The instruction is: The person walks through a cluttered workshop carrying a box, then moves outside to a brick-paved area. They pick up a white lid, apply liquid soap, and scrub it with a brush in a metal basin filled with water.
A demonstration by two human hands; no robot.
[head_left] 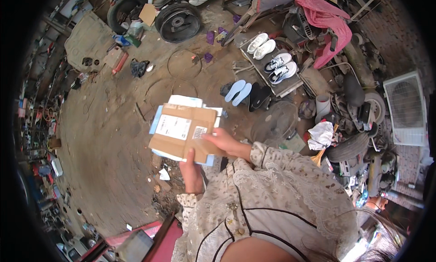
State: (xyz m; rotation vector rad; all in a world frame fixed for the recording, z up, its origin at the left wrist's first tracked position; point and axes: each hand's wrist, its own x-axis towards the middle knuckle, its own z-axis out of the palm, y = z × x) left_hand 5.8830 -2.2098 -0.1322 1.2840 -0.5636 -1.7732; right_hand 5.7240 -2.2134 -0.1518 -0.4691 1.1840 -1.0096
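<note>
A flattened brown cardboard box (175,144) with white printed labels lies on top of a stack of pale blue and white sheets (186,100), whose edges stick out around it. My left hand (192,173) grips the near edge of this stack, thumb on top of the cardboard. From the right, my right hand (225,142) holds the same stack, its thumb lying near the smaller label. The fingers of both hands are hidden underneath. The whole bundle is held in front of my body, above the dirt floor.
On a low board at upper right stand white shoes (265,49) and black-and-white sneakers (282,70). Light blue insoles (241,93) and black shoes (259,97) lie nearer. A wheel (178,22) lies at the far side. An outdoor air-conditioner unit (405,107) stands right, past piled scrap and tires.
</note>
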